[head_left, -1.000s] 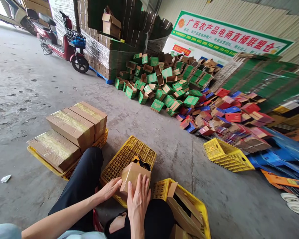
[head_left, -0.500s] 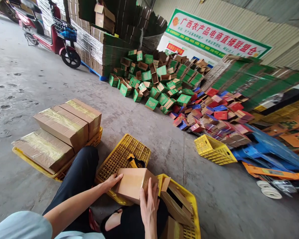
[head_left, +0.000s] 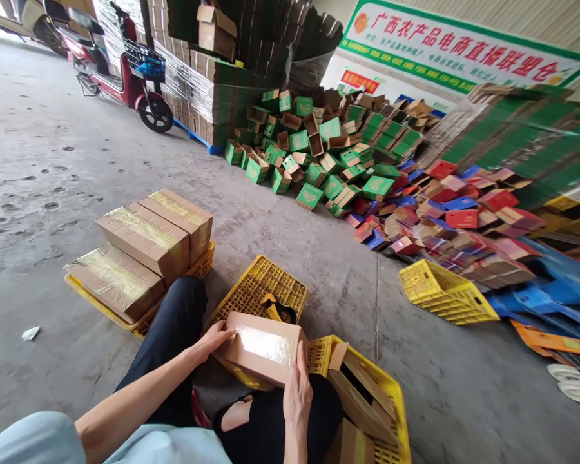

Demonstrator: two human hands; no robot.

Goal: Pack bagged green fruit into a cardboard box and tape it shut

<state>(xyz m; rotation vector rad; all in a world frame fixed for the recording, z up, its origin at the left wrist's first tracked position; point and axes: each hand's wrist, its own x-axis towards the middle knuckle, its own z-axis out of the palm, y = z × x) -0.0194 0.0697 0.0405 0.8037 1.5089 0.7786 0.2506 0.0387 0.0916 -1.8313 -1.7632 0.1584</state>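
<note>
A brown cardboard box (head_left: 232, 353) is held between my two hands above an upturned yellow crate (head_left: 251, 277). Shiny clear tape runs along the box's upper face. My left hand (head_left: 216, 338) grips its left end, thumb on top. At the right end, my right hand (head_left: 297, 383) presses with its fingers along the side. Just behind the box, a yellow-and-black tape dispenser (head_left: 278, 308) lies on the crate. To my right, a yellow crate (head_left: 402, 412) holds open cardboard boxes (head_left: 362, 403).
Taped cartons (head_left: 147, 233) are stacked in a yellow crate (head_left: 80, 295) on my left. Farther off lie a heap of green boxes (head_left: 309, 195), red and blue boxes (head_left: 461, 219), and another yellow crate (head_left: 444, 293). A red scooter (head_left: 130, 77) stands at the back left.
The box has turned in my hands, so its shiny taped face now points up toward me. Both hands still hold its ends. The whole view has shifted, with the surroundings farther right.
</note>
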